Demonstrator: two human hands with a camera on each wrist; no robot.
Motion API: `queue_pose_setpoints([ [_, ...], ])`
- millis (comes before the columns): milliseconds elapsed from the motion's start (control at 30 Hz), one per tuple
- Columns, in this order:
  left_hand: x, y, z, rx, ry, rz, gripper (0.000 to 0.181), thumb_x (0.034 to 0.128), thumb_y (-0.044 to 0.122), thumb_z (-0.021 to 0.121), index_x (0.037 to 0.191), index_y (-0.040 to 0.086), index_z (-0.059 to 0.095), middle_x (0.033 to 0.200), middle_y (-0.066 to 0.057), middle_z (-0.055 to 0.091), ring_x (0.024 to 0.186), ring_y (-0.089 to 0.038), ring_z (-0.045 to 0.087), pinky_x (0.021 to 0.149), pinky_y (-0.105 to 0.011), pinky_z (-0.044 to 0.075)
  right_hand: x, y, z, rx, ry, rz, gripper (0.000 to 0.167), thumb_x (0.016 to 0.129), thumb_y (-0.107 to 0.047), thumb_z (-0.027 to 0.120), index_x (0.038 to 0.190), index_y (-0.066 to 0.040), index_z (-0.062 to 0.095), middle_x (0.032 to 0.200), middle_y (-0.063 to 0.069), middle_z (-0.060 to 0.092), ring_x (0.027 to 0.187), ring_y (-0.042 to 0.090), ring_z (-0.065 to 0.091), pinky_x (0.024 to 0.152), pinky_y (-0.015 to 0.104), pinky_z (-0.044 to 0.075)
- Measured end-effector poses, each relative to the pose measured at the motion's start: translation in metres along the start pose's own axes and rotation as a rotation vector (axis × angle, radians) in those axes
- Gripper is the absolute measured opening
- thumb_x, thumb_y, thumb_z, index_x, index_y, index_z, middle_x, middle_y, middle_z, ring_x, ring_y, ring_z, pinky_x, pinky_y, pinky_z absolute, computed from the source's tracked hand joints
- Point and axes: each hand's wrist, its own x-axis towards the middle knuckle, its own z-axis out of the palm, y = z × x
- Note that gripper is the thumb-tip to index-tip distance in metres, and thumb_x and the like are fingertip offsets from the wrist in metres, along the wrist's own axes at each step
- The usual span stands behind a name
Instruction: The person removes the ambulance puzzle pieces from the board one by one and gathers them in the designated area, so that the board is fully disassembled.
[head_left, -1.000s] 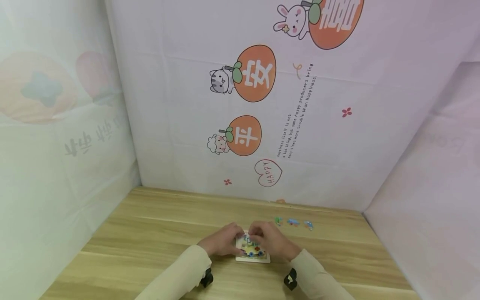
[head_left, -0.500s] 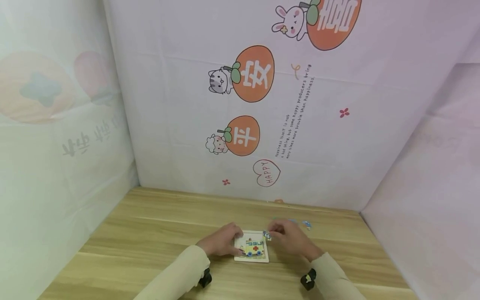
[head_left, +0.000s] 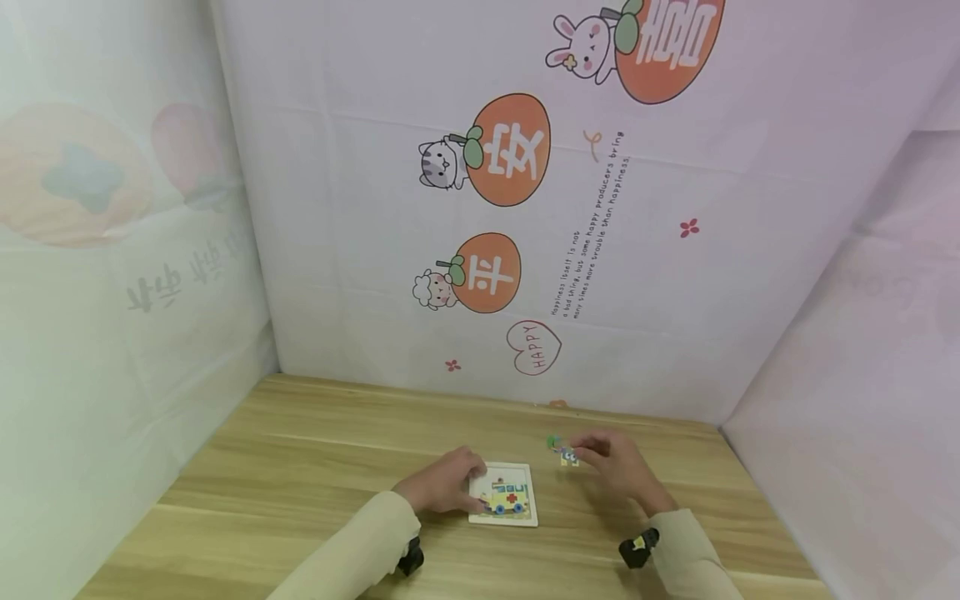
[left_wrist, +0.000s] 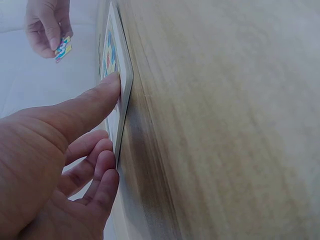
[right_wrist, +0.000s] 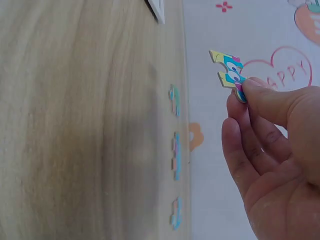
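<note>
A square white-framed puzzle board (head_left: 503, 522) with a yellow ambulance picture (head_left: 510, 497) lies on the wooden table. The left hand (head_left: 444, 481) grips the board's left side; in the left wrist view its thumb (left_wrist: 102, 92) presses the frame while the fingers curl at the edge. Right of the board, the right hand (head_left: 618, 468) holds up a puzzle piece (head_left: 569, 457) between thumb and fingers. In the right wrist view that piece (right_wrist: 231, 70) is yellow and blue with cartoon eyes, pinched at one end and raised above the table.
Behind the held piece a green loose piece (head_left: 553, 442) lies on the table. The right wrist view shows three loose pieces in a row, the middle one (right_wrist: 176, 156) between two others. Printed white cloth (head_left: 637, 333) stands behind the table and at both sides.
The right hand has moved from over the board to the right, carrying the eyed piece away from the board, which is now uncovered on that side. The left hand has stayed at the board's left side.
</note>
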Motion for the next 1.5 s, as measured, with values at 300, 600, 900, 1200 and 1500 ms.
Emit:
queue_pose_setpoints([
  [300, 0.002, -0.002, 0.001, -0.001, -0.003, -0.009, 0.061, 0.0874, 0.034, 0.087, 0.136, 0.004, 0.064, 0.119, -0.001, 0.061, 0.106, -0.010, 0.055, 0.102, -0.032, 0.053, 0.005, 0.015, 0.006, 0.040, -0.133, -0.001, 0.005, 0.101, -0.012, 0.070, 0.103, -0.012, 0.074, 0.100, 0.002, 0.074, 0.092, 0.012, 0.066, 0.082, 0.022, 0.054],
  [600, 0.001, -0.001, 0.001, 0.002, -0.001, -0.010, 0.061, 0.0879, 0.033, 0.087, 0.136, 0.004, 0.064, 0.119, -0.002, 0.061, 0.107, -0.010, 0.055, 0.102, -0.032, 0.054, 0.014, 0.018, 0.019, -0.004, -0.151, -0.028, 0.004, 0.097, -0.009, 0.074, 0.099, -0.006, 0.073, 0.096, 0.000, 0.073, 0.090, 0.013, 0.065, 0.081, 0.022, 0.054],
  [900, 0.001, 0.000, 0.001, 0.012, -0.006, -0.012, 0.062, 0.0882, 0.034, 0.087, 0.137, 0.004, 0.063, 0.121, -0.001, 0.061, 0.109, -0.011, 0.056, 0.103, -0.033, 0.054, 0.015, 0.015, 0.023, -0.032, -0.160, 0.013, 0.005, 0.100, -0.009, 0.070, 0.097, -0.005, 0.072, 0.096, 0.002, 0.072, 0.091, 0.013, 0.063, 0.079, 0.021, 0.053],
  [1200, 0.001, -0.001, 0.001, -0.007, -0.003, -0.020, 0.061, 0.0881, 0.033, 0.087, 0.137, 0.004, 0.063, 0.120, -0.002, 0.060, 0.108, -0.010, 0.056, 0.103, -0.032, 0.054, 0.017, 0.012, 0.021, -0.055, -0.176, 0.042, 0.004, 0.100, -0.009, 0.070, 0.099, -0.005, 0.072, 0.098, 0.001, 0.073, 0.095, 0.014, 0.065, 0.082, 0.024, 0.055],
  [1500, 0.002, -0.003, 0.002, -0.007, 0.000, -0.018, 0.062, 0.0886, 0.034, 0.087, 0.137, 0.004, 0.063, 0.121, -0.001, 0.060, 0.109, -0.011, 0.056, 0.103, -0.033, 0.053, 0.022, -0.008, 0.012, -0.125, -0.228, -0.055, 0.011, 0.096, -0.012, 0.076, 0.105, -0.005, 0.076, 0.098, 0.002, 0.076, 0.090, 0.012, 0.067, 0.077, 0.024, 0.057],
])
